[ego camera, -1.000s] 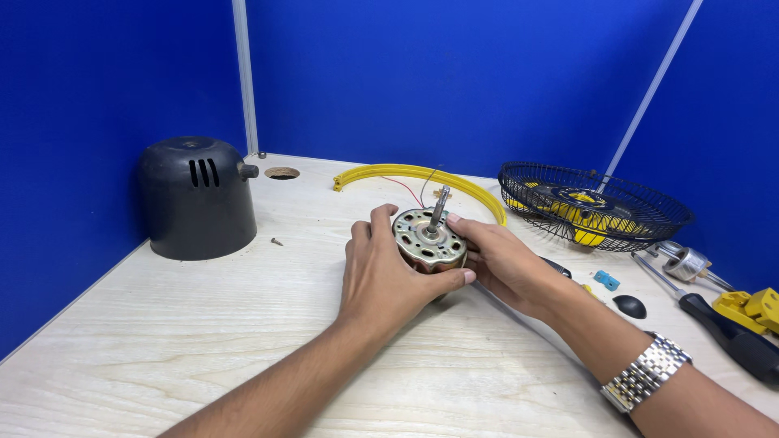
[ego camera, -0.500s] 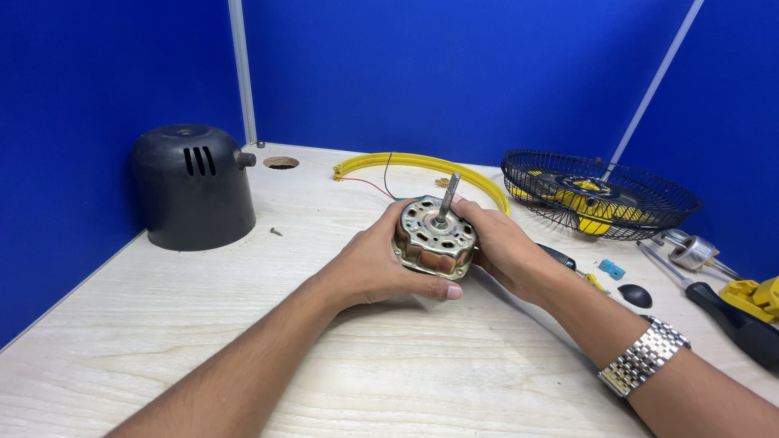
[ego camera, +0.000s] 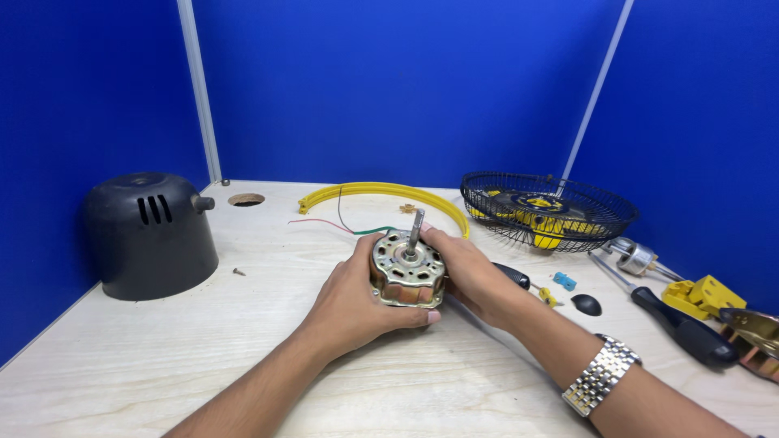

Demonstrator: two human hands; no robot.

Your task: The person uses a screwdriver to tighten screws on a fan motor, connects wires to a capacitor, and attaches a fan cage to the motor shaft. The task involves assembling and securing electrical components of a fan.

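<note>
A round metal fan motor with a steel shaft pointing up sits between both my hands, just above the wooden table. My left hand cups its left side and underside. My right hand, with a metal watch on the wrist, grips its right side. Red and green wires trail from the motor toward the back.
A black motor housing stands at the left, with a small screw beside it. A yellow curved ring lies behind the motor. At the right are a black wire fan guard, screwdrivers, a yellow part and small bits.
Both hands have tilted and turned the motor slightly, keeping hold of it. The view has shifted a little; the other objects stay in place.
</note>
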